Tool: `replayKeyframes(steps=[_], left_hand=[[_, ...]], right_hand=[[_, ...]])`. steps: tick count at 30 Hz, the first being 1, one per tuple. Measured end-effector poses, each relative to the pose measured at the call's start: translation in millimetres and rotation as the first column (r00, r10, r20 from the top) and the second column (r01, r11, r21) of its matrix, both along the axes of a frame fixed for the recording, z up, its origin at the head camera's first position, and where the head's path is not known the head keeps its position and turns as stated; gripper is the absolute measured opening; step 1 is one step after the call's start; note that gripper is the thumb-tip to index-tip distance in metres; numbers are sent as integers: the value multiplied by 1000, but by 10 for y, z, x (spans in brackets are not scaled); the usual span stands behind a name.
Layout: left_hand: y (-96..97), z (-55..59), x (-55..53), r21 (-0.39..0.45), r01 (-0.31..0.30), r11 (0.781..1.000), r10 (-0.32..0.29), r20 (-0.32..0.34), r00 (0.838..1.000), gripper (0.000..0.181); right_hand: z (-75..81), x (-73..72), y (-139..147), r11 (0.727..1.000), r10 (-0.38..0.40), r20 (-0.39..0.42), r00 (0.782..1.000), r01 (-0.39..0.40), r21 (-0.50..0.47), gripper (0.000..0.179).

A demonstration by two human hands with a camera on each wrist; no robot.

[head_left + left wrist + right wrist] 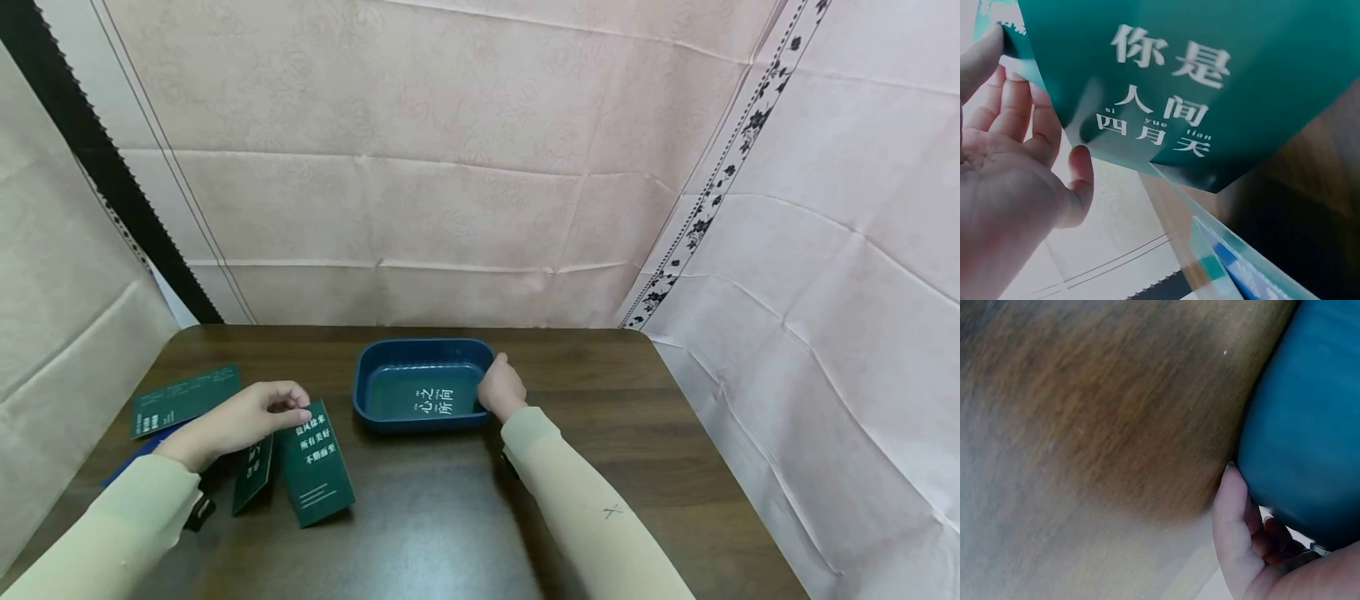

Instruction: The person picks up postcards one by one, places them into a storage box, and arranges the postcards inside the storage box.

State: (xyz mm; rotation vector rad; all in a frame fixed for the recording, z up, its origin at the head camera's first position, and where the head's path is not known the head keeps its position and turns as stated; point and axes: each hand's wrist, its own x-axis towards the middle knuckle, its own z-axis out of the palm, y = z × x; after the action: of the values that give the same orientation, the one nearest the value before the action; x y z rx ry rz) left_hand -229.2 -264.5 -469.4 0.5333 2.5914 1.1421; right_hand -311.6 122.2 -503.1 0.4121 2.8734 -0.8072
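- While the blue rectangular dish [423,427] stands on the wood-grained desk [420,517], the right hand [502,388] holds its right end, grip curled about the rim.
- Left of the dish, the left hand [240,417] has its grip in a pinch at the top edge of a white-lettered green card [318,475]; that card slants, near the dish but apart from it. Whether its lower edge bears on the desk cannot be told.
- Inside the dish, a dark green lettered sheet [431,402] lies on the bottom.
- Farther left of the dish, a tilted green card [252,473] is just beside the pinched one; beyond it are a blue card [142,452] and a wide green card [187,398].
- Assessment: the step in hand appears to be handling one card while steadying the dish. Keep the pinch light, to avoid creasing; clear the tilted neighbour before turning; hold the rim firmly against sliding.
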Motion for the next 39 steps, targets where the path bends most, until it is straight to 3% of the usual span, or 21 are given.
replayKeyframes(steps=[10,20,26,33,39], left_hand=[[-60,-12,-22,111,-79,991,78,14,997,38],[-90,-20,-26,118,-118,986,115,31,993,42],[-111,-9,-19,119,-131,984,124,68,990,49],[-77,14,-63,193,-208,959,175,173,969,50],[8,24,-102,255,-244,936,199,190,961,51]], right_hand=[[15,3,11,1000,-6,-4,1000,6,-7,71],[44,64,9,1000,13,-43,999,-12,9,68],[45,59,7,1000,9,-22,1000,-9,-2,70],[36,28,-4,1000,-6,6,1000,6,-7,71],[24,13,-4,1000,-4,5,1000,4,-9,70]])
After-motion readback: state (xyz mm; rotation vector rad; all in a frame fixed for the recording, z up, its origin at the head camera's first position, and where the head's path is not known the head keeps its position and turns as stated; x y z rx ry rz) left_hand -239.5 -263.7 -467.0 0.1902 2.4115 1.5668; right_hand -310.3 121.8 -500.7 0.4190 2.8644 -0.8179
